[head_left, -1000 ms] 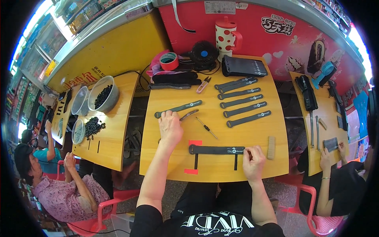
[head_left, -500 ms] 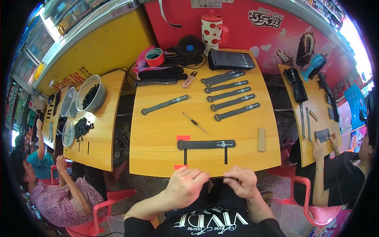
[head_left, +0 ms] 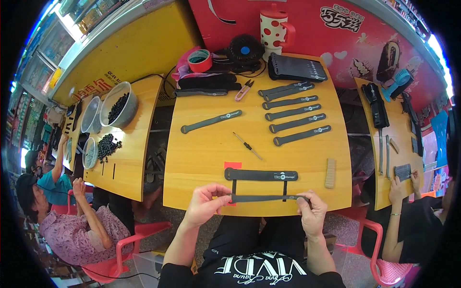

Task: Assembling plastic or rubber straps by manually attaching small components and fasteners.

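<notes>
My left hand (head_left: pixel 207 203) and my right hand (head_left: pixel 312 212) pinch the two ends of a dark grey strap (head_left: pixel 261 198), stretched level between them over the table's near edge. Just beyond it lies another grey strap (head_left: pixel 254 175) with a slotted rounded left end and white print near its right end. Two thin black strips (head_left: pixel 285 186) run from that strap toward me, their near ends partly behind the held strap. Red tape (head_left: pixel 233 165) marks the wood at the lying strap's left end. A slim pointed tool (head_left: pixel 247 145) rests farther out on the tabletop.
Several grey straps (head_left: pixel 297 121) lie in a column at the right, with a strap stack (head_left: pixel 297 68) behind. Pink snips (head_left: pixel 244 90), a tape roll (head_left: pixel 199 61), a fan (head_left: pixel 245 49) and a dotted cup (head_left: pixel 273 33) stand farther back. A beige block (head_left: pixel 330 173) lies right. People work at side tables.
My hands have moved forward and apart, and a grey strap now shows stretched between them. The view has shifted, so the table sits slightly farther right.
</notes>
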A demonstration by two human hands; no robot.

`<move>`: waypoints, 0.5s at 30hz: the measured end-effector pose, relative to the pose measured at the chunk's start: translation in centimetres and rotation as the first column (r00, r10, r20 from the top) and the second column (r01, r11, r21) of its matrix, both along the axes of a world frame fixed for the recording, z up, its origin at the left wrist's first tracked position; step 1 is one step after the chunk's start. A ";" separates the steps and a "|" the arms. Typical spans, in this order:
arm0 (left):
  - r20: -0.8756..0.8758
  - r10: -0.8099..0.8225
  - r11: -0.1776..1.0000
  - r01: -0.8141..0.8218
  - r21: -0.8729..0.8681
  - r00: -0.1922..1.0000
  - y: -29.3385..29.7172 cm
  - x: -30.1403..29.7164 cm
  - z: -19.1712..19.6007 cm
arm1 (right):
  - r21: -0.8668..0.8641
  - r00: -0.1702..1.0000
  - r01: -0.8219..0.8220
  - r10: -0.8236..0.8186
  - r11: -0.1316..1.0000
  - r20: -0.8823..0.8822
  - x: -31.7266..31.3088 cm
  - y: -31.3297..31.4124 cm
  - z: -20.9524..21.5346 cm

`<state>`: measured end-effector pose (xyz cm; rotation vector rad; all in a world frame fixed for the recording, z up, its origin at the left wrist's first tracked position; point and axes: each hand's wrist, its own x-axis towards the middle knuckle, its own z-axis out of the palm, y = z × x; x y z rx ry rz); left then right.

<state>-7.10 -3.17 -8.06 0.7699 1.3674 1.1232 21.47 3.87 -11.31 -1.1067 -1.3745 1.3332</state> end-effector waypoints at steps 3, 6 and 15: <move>0.107 0.155 0.986 -0.161 0.051 0.982 0.5 0.4 -1.5 | -0.068 0.997 0.060 -0.062 0.996 -0.036 -1.1 1.0 0.5; 0.034 0.283 0.957 -0.285 0.057 0.958 1.4 1.0 -1.8 | 0.213 0.991 -0.001 -0.027 0.977 0.130 -1.4 1.8 -0.1; -0.038 0.375 0.927 -0.373 0.042 0.926 2.3 1.4 -2.7 | 0.006 0.998 0.059 -0.059 0.998 0.018 -1.0 2.8 -0.7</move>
